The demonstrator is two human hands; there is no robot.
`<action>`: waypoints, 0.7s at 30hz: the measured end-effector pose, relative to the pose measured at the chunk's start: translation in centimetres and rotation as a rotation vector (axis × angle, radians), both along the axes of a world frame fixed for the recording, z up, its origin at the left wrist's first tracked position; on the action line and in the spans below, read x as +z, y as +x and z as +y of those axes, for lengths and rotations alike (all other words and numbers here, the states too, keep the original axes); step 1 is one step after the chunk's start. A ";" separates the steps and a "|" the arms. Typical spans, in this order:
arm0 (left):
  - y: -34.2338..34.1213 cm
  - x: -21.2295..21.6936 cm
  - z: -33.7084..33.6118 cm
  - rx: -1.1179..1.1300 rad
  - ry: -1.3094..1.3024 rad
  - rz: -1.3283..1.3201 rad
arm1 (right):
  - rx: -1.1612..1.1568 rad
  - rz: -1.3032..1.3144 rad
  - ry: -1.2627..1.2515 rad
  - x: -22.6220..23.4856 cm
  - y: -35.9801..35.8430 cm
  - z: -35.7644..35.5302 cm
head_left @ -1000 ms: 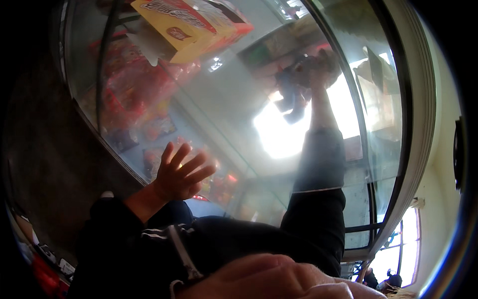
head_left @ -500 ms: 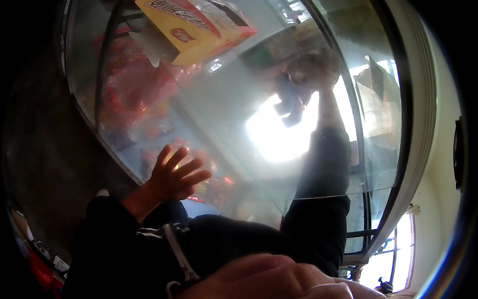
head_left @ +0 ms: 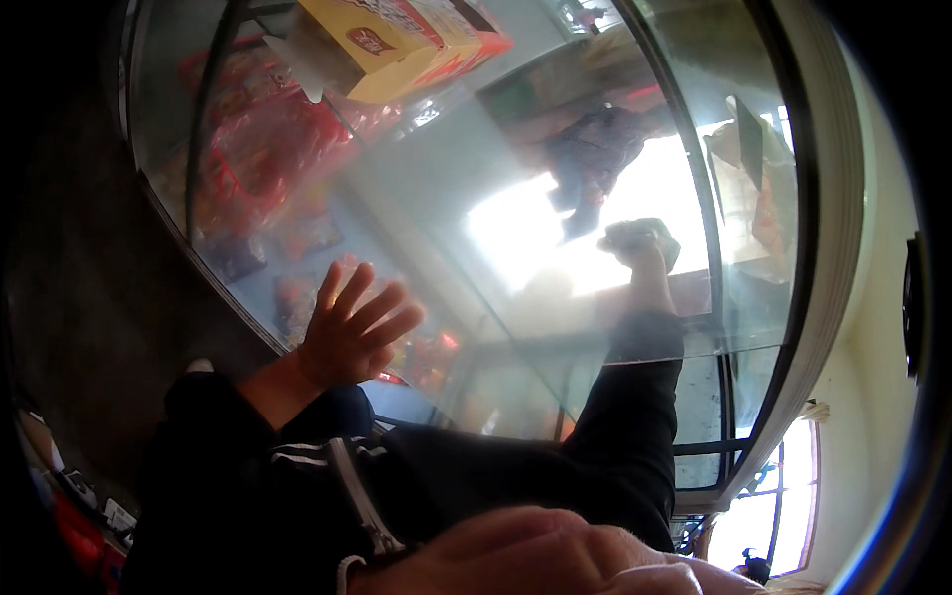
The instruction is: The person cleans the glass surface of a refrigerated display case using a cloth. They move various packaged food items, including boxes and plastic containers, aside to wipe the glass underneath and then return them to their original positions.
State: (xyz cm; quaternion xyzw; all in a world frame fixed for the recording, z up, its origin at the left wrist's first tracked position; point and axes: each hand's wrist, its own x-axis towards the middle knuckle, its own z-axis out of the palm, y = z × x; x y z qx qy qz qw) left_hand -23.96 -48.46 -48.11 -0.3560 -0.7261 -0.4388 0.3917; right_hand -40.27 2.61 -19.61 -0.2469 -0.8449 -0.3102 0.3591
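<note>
I lean over a curved glass display case (head_left: 496, 129). My left hand (head_left: 352, 332) lies flat on the glass near its lower left edge, fingers spread, holding nothing. My right arm, in a black sleeve, reaches out across the glass. My right hand (head_left: 640, 243) is clenched and pressed on the pane, and seems to grip a pale wadded cloth (head_left: 635, 233). Glare blurs it.
A yellow and red carton (head_left: 397, 40) stands on top of the case at the far end. Red packets (head_left: 268, 149) lie inside under the glass on the left. A dark floor is at the left, and a bright window (head_left: 764, 506) at the lower right.
My right hand has slid back toward me across the glass, from the far end to the middle. My left hand stays flat in nearly the same spot.
</note>
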 end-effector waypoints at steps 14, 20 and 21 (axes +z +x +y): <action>-1.1 -0.2 0.4 0.072 -0.053 0.173 | 0.417 -0.228 -0.380 -10.6 -21.4 -13.7; -0.4 -0.1 -0.7 0.055 -0.088 0.091 | 0.355 -0.415 -0.327 -9.0 -14.5 -14.9; -0.6 0.0 -0.5 0.027 -0.074 0.099 | 0.337 -0.406 -0.263 -7.4 -11.9 -13.1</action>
